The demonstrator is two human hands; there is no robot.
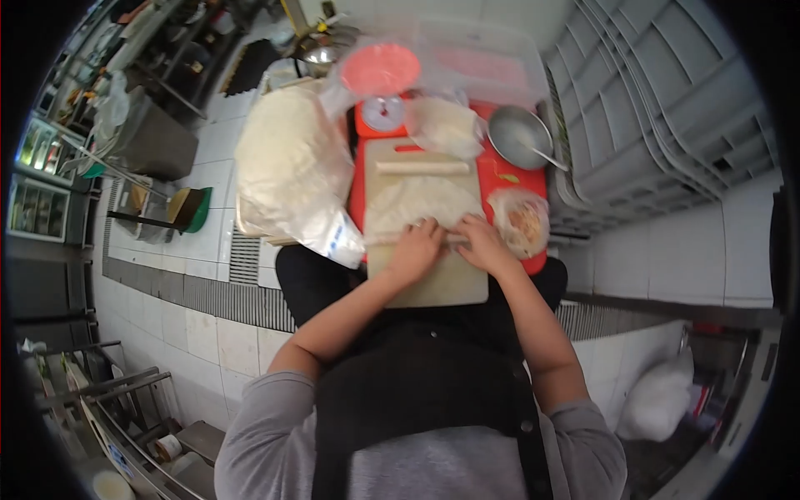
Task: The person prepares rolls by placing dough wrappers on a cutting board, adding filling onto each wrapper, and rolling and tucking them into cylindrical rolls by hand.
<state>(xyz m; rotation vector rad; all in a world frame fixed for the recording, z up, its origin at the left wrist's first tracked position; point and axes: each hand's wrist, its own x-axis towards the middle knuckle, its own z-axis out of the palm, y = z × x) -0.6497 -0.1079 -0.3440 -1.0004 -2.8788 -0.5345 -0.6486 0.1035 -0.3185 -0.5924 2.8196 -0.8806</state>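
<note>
A thin, pale round wrapper sheet [425, 197] lies on a cream cutting board [437, 287] in front of me. My left hand [421, 248] and my right hand [483, 243] are side by side at its near edge, fingers curled over a narrow rolled part of the sheet. What is inside this fold is hidden. Beyond the sheet, a slim white roll [423, 167] lies across the board. To the right of my right hand sits a clear plastic bag [521, 221] with orange-and-pale shredded food in it.
Behind the board stand an orange kitchen scale [383, 114], a bag of pale sheets [444, 127] and a metal bowl [518, 137] with a spoon. A large white-filled bag [292, 158] is at left. Grey plastic crates [658, 100] rise at right.
</note>
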